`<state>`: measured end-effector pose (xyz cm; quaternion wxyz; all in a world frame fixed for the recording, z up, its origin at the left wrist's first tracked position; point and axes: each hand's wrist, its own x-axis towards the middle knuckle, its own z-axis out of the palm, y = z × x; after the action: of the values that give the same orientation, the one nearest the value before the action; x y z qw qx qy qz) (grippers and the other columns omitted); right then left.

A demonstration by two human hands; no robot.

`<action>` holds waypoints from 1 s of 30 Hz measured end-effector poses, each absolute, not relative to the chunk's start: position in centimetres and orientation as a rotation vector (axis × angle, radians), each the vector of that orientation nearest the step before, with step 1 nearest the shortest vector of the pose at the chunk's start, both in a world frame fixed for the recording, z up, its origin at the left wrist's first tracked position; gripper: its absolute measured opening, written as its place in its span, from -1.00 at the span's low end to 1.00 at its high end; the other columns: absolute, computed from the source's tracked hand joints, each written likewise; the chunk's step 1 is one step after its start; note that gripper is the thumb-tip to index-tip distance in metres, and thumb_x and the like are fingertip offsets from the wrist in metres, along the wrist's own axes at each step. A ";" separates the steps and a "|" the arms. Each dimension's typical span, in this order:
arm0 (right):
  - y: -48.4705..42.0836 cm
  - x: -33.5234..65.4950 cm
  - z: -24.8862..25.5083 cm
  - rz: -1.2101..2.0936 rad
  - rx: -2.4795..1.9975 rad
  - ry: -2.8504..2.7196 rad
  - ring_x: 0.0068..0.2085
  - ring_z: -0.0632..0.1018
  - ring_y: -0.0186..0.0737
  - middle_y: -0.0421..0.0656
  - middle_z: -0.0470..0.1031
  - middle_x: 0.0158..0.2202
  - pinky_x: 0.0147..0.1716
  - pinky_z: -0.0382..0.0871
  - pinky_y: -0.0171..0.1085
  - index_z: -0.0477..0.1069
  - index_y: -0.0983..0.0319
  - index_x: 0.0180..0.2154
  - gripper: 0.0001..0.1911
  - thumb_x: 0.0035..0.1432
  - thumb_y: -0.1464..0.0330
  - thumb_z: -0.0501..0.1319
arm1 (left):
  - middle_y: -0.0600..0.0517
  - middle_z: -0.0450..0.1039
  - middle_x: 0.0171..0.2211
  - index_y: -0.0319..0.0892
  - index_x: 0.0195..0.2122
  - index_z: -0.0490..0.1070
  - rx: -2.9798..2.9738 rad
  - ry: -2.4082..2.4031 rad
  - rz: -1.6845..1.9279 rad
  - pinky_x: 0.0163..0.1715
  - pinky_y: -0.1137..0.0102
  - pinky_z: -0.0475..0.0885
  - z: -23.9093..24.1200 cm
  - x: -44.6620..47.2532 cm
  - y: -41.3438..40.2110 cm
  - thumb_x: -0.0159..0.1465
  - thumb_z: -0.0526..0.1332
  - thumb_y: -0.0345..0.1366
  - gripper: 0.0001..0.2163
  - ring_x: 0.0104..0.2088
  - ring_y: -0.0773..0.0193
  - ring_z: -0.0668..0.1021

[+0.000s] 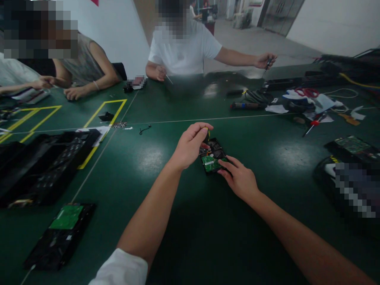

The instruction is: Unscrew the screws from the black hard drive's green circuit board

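Observation:
A hard drive (pixel 210 163) with a green circuit board and black casing lies on the green table in front of me. My right hand (pixel 242 178) grips its near right corner, thumb and fingers closed on the edge. Above its far left side, my left hand (pixel 190 145) is closed around the black and yellow handle of what looks like a screwdriver (pixel 207 135). The handle stands roughly upright over the drive; its tip is hidden behind my fingers and the casing. A similar hard drive (pixel 67 217) rests at the lower left.
A large black plastic housing (pixel 56 166) occupies the left. Rightward are another board-bearing unit (pixel 353 146), a red-handled screwdriver (pixel 313 124) and gloves (pixel 320 101). A small black cable (pixel 145 129) lies beyond my left hand. Across the table, a white-shirted person (pixel 184 51) holds tools.

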<state>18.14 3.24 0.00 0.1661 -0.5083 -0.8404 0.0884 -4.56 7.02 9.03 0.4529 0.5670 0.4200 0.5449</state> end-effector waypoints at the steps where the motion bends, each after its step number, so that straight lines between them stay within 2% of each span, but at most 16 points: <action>1: 3.3 18.1 0.0 0.247 -1.452 -2.393 0.04 0.69 0.06 0.02 0.42 0.36 -0.14 0.70 0.03 0.49 0.08 0.24 -0.58 0.51 0.14 0.09 | -0.04 0.40 -0.03 -0.08 -0.06 0.57 1.392 1.046 1.359 -0.31 0.42 0.63 9.0 -4.6 7.1 0.46 0.19 -0.22 -0.82 -0.11 0.21 0.48; 7: 4.0 17.7 0.0 0.222 -1.450 -2.401 -0.02 0.69 0.02 0.02 0.40 0.36 -0.23 0.69 -0.01 0.46 0.06 0.27 -0.55 0.51 0.11 0.06 | 0.03 0.39 -0.21 -0.05 -0.05 0.55 1.342 1.080 1.445 -0.24 0.40 0.66 8.8 -5.0 7.4 0.47 0.16 -0.26 -0.83 -0.24 0.29 0.47; 17: 3.8 17.9 -0.1 0.201 -1.484 -2.421 0.05 0.69 0.13 0.01 0.29 0.45 -0.17 0.70 0.08 0.38 0.06 0.33 -0.51 0.48 0.11 0.11 | -0.04 0.50 -0.04 -0.06 -0.02 0.63 1.367 1.019 1.432 -0.22 0.35 0.68 8.3 -4.7 7.5 0.43 0.27 -0.18 -0.80 -0.13 0.25 0.54; 24: 3.7 18.0 0.2 0.223 -1.333 -2.457 0.09 0.67 0.12 0.00 0.18 0.51 -0.23 0.72 0.02 0.33 0.09 0.36 -0.50 0.48 0.20 0.10 | -0.06 0.54 -0.06 -0.08 -0.08 0.66 1.490 1.132 1.464 -0.35 0.46 0.60 8.0 -4.6 7.4 0.38 0.33 -0.17 -0.82 -0.15 0.24 0.56; 30: 3.4 17.8 0.3 0.265 -1.115 -2.526 0.16 0.64 0.01 -0.09 0.35 0.43 0.05 0.66 0.02 0.44 0.11 0.29 -0.57 0.48 0.31 0.08 | 0.00 0.49 -0.19 -0.07 0.03 0.55 1.381 1.051 1.424 -0.39 0.46 0.60 8.8 -4.3 6.9 0.37 0.33 -0.21 -0.77 -0.23 0.27 0.54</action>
<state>17.84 3.41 0.31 0.1829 -0.3951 -0.8953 0.0941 -4.26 6.92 8.76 0.4335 0.5542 0.4218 0.5718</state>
